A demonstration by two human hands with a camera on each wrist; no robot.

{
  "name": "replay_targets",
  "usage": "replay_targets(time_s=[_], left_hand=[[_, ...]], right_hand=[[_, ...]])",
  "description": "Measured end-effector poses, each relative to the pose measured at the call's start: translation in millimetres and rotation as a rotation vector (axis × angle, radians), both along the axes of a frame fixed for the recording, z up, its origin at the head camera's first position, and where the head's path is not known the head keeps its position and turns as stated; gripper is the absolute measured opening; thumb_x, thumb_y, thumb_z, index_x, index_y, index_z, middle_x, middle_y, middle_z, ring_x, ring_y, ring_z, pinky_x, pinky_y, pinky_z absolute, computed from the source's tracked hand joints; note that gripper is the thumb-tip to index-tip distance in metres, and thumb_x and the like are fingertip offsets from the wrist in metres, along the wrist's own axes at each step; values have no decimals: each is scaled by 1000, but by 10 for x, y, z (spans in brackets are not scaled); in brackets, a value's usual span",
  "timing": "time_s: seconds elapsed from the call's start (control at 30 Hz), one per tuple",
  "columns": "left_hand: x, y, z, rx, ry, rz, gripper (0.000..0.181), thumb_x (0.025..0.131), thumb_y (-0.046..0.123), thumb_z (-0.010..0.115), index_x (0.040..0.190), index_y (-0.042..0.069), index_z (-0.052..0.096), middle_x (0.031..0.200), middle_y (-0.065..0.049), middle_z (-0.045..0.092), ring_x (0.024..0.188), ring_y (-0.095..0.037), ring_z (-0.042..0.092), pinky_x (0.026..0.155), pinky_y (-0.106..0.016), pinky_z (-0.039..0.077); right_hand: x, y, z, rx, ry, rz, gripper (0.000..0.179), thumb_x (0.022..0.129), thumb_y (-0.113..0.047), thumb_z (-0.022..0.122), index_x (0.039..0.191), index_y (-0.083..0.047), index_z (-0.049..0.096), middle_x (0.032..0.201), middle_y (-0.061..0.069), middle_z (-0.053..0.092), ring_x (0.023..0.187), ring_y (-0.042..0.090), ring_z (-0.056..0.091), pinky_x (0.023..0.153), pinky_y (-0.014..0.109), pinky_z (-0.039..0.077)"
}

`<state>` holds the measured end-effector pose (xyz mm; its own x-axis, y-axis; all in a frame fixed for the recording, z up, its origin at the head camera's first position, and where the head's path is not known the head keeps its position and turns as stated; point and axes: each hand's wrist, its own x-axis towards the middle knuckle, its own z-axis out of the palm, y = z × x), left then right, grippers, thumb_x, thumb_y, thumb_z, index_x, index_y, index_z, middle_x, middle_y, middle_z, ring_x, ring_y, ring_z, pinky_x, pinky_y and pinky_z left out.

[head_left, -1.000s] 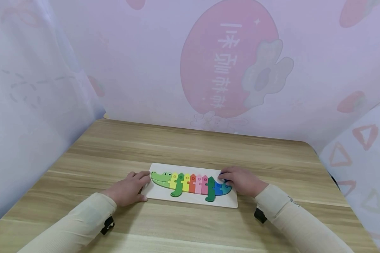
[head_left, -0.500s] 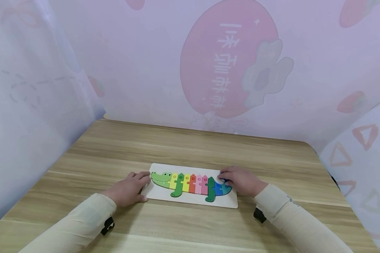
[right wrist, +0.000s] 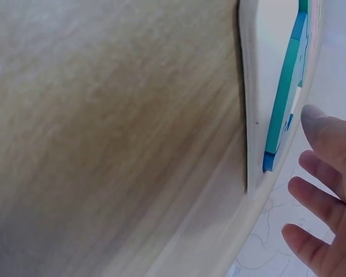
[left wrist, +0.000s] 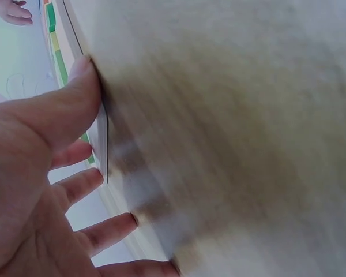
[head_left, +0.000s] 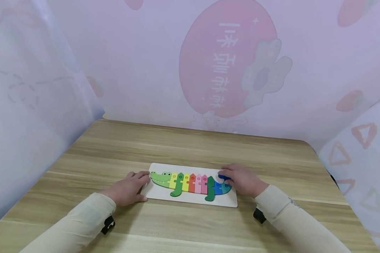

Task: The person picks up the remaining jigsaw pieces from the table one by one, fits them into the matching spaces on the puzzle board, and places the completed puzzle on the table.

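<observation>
A white wooden puzzle board (head_left: 190, 201) lies flat, bearing a green crocodile head (head_left: 160, 177) and a row of numbered, coloured body pieces. My left hand (head_left: 128, 188) steadies the board's left end. In the left wrist view its thumb (left wrist: 83, 92) touches the near edge, and the other fingers spread toward the left side and tabletop. Over the right end hovers my right hand (head_left: 243, 180), beside the dark blue tail tip (head_left: 223, 176). In the right wrist view, its loosely bent fingers (right wrist: 320, 196) hold nothing and appear apart from the teal tail piece (right wrist: 282, 98).
The board rests on a wood-grain table (head_left: 190, 144). Pale printed curtains (head_left: 130, 70) hang behind it and at both sides. Each wrist carries a black strap-on device, the left device (head_left: 108, 225) and the right device (head_left: 259, 215).
My right hand has lifted slightly and its fingers have come off the tail tip, so more dark blue shows. My left hand and the board have hardly moved.
</observation>
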<state>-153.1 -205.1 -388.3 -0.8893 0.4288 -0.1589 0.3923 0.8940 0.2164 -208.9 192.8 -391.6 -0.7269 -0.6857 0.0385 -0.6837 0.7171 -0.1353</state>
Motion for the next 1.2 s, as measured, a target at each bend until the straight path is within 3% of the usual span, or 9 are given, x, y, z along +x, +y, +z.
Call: replay_targets(time_s=[0.23,0.6,1.0,1.2], left_hand=[[-23,-22,-4,29,3,-2,45,81,31,77,117,12,56,143,-17,42,118,-39,46,90,-50,49],[8,-34,42,75,-54,38,58,78,39,79,124,11,56,146,-17,40,124,-40,43,93,-53,47],[-15,-108,45,142,26,25,68,80,38,78,131,1,52,142,-25,43,123,-49,43,101,-59,38],[-24,-116,83,137,17,71,71,81,39,76,135,2,48,145,-24,39,128,-48,37,100,-60,39]], right_hand=[[23,-13,23,1,15,-29,38,89,-17,70,126,-10,63,133,13,57,124,32,53,102,49,44],[44,48,65,-92,81,-74,39,88,-15,72,126,-9,64,131,13,59,121,33,55,99,48,46],[98,116,114,-129,115,-94,38,88,-15,71,125,-9,64,130,15,59,120,34,56,98,50,46],[138,139,149,-128,104,-150,41,88,-17,71,127,-8,62,133,15,58,121,35,55,99,51,45]])
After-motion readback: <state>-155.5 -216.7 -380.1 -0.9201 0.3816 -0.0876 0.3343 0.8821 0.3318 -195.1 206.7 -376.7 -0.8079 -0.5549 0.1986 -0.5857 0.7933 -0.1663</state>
